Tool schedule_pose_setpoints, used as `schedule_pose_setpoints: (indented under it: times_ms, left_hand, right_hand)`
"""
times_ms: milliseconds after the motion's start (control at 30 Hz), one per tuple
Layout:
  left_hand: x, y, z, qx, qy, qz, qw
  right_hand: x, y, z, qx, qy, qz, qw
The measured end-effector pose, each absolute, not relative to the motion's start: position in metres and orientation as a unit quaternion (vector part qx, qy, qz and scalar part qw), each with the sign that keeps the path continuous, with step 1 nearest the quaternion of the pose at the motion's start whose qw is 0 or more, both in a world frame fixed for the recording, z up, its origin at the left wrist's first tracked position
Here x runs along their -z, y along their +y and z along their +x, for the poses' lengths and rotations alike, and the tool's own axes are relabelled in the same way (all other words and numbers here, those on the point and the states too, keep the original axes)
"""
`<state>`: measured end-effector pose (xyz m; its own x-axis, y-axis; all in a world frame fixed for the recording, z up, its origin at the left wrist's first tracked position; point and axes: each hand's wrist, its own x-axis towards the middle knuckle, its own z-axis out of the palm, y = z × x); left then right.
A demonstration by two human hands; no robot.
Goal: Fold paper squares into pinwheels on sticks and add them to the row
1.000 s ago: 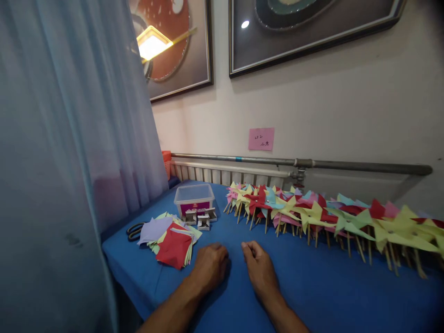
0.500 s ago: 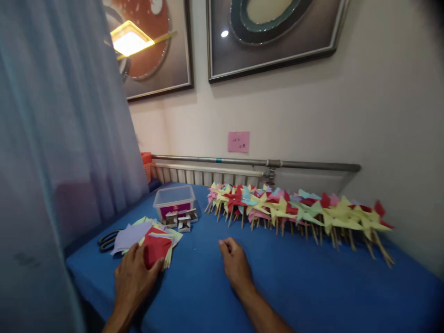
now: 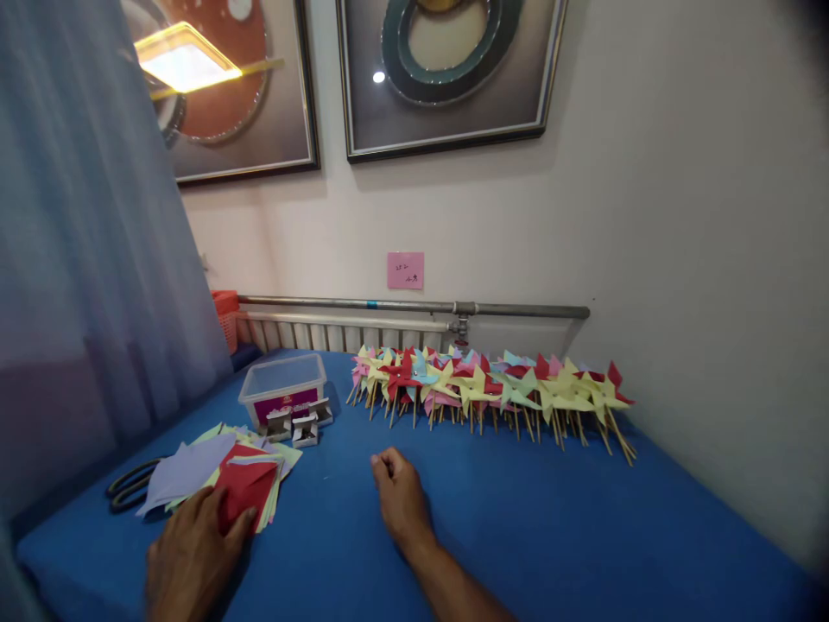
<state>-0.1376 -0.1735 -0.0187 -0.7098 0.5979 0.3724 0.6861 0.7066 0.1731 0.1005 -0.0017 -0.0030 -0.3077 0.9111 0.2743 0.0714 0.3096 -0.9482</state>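
Observation:
My left hand (image 3: 187, 553) lies flat on the near edge of a loose stack of coloured paper squares (image 3: 220, 471), its fingers on the red top sheet (image 3: 249, 488). My right hand (image 3: 400, 497) rests on the blue table (image 3: 518, 527) to the right of the stack, fingers curled into a loose fist with nothing in them. A long row of paper pinwheels on wooden sticks (image 3: 492, 389) lies along the wall beyond my right hand.
A clear plastic box (image 3: 283, 390) stands behind the paper, with small metal clips (image 3: 294, 425) in front of it. Black scissors (image 3: 129, 485) lie left of the stack. A curtain (image 3: 84, 259) hangs at the left; a radiator and pipe (image 3: 414, 307) run along the wall.
My left hand has moved left from beside the right hand onto the paper stack. The view has swung right, so more of the pinwheel row's far end shows.

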Motion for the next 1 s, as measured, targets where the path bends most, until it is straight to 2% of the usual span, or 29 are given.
schedule_pose_setpoints:
  times_ms: [233, 467, 600, 700, 767, 800, 900, 1000]
  left_hand:
    - [0.012, -0.181, -0.125, 0.174, -0.88, -0.376, 0.232]
    - [0.017, -0.185, -0.12, 0.253, -0.842, -0.351, 0.322]
    - [0.003, -0.182, -0.119, 0.324, -0.808, -0.355, 0.341]
    - [-0.02, -0.17, -0.114, 0.41, -0.776, -0.367, 0.309]
    - [-0.036, -0.154, -0.107, 0.508, -0.75, -0.361, 0.222]
    - [-0.043, -0.144, -0.102, 0.564, -0.734, -0.35, 0.143]
    - [-0.056, -0.11, -0.08, 0.685, -0.632, -0.305, -0.196]
    - [-0.054, -0.073, -0.054, 0.689, -0.493, -0.271, -0.457]
  right_hand:
    - [-0.002, 0.001, 0.102, -0.453, -0.675, -0.38, 0.441]
    - [-0.005, 0.0, 0.104, -0.459, -0.684, -0.368, 0.431]
    - [-0.004, 0.0, 0.104, -0.469, -0.68, -0.366, 0.429]
    - [-0.002, 0.001, 0.103, -0.476, -0.676, -0.362, 0.431]
    - [0.0, 0.003, 0.102, -0.487, -0.667, -0.362, 0.432]
    - [0.001, 0.004, 0.102, -0.498, -0.66, -0.362, 0.431]
    - [0.001, 0.007, 0.101, -0.57, -0.61, -0.34, 0.433]
    - [-0.004, 0.008, 0.104, -0.669, -0.52, -0.276, 0.454]
